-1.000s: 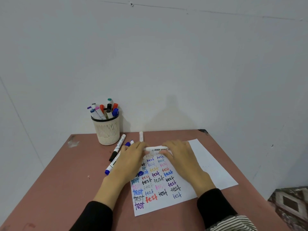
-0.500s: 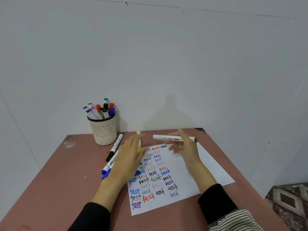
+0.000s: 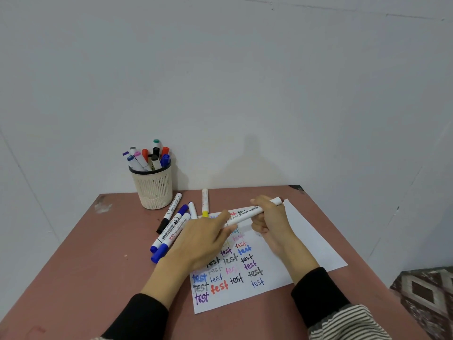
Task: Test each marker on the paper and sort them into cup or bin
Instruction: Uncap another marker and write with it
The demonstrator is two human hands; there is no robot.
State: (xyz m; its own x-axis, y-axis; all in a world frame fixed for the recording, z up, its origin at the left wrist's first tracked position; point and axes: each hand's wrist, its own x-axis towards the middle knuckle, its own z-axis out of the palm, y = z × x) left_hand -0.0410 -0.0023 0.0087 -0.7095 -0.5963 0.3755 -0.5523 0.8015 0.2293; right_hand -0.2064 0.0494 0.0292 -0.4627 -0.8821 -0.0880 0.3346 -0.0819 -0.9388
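My right hand (image 3: 270,220) grips a white marker (image 3: 246,212) held almost level above the paper (image 3: 306,244), its brown end pointing right. My left hand (image 3: 203,238) pinches the marker's left end between thumb and fingers. The paper lies on the table and carries several rows of the word "test" in many colours. A mesh cup (image 3: 153,186) at the back left holds several markers. Loose markers lie left of the paper: one with a black cap (image 3: 170,212), two with blue caps (image 3: 169,231), one with a yellow end (image 3: 205,202), and a white one (image 3: 192,210).
The reddish-brown table (image 3: 98,266) stands against a white wall, its right edge close to the paper. A patterned rug (image 3: 426,295) shows on the floor at the lower right. No bin is in view.
My right hand lifted the white marker off the paper, then curled round it. My left hand came off the loose markers and took hold of the marker's left end.
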